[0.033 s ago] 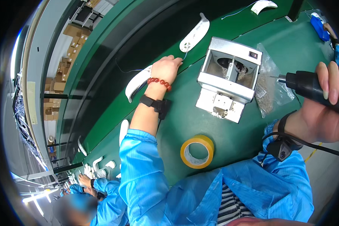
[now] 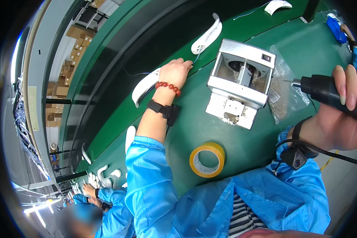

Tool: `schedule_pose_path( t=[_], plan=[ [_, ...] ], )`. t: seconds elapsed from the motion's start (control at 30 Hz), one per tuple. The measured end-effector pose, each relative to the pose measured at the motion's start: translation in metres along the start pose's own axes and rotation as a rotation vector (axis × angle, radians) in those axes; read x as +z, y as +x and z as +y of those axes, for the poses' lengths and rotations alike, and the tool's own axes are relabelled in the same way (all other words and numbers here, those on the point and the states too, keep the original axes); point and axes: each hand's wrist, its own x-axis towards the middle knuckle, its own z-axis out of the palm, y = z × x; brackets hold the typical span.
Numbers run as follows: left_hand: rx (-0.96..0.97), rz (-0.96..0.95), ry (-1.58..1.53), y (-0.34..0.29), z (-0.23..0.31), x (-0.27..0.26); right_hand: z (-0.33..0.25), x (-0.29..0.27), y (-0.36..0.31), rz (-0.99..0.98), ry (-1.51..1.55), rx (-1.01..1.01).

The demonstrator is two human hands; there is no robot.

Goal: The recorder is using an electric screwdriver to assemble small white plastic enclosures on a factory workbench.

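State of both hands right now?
Left hand: at the end of a white part, grip hidden, can't tell if closed.
Right hand: closed, holding black driver.

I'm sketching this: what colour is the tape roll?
The tape roll is yellow, clearest in the head view.

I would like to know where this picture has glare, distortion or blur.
Head view: the lights at lower left glare white; the green rail at upper left looks bent by the fisheye; a co-worker's head is heavily blurred, while the right hand and black tool look fairly sharp.
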Motion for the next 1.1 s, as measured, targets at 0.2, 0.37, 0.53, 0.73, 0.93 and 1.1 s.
schedule_pose_path(
  t=[0.2,0.37,0.53,0.73,0.93,1.1],
  plan=[
    [-0.093,0.071,0.224,0.002,-0.035,-0.018,-0.005,0.033,0.003,0.212,-0.109,-0.025],
    [-0.629,-0.173,0.425,-0.009,-0.081,-0.05,-0.006,0.027,-0.004,0.223,-0.125,-0.007],
    [-1.072,-0.126,-0.031,-0.054,-0.124,-0.019,-0.002,0.038,0.003,0.246,-0.139,-0.026],
    [-0.478,0.129,-0.323,-0.092,-0.069,0.001,0.012,0.064,0.011,0.265,-0.21,-0.082],
    [-0.711,0.338,-0.377,-0.16,-0.037,-0.066,0.009,0.107,0.012,0.522,-0.34,0.095],
    [-0.861,0.615,-0.738,-0.303,0.012,-0.107,0.018,0.133,0.015,0.44,-0.48,0.049]
  ],
)
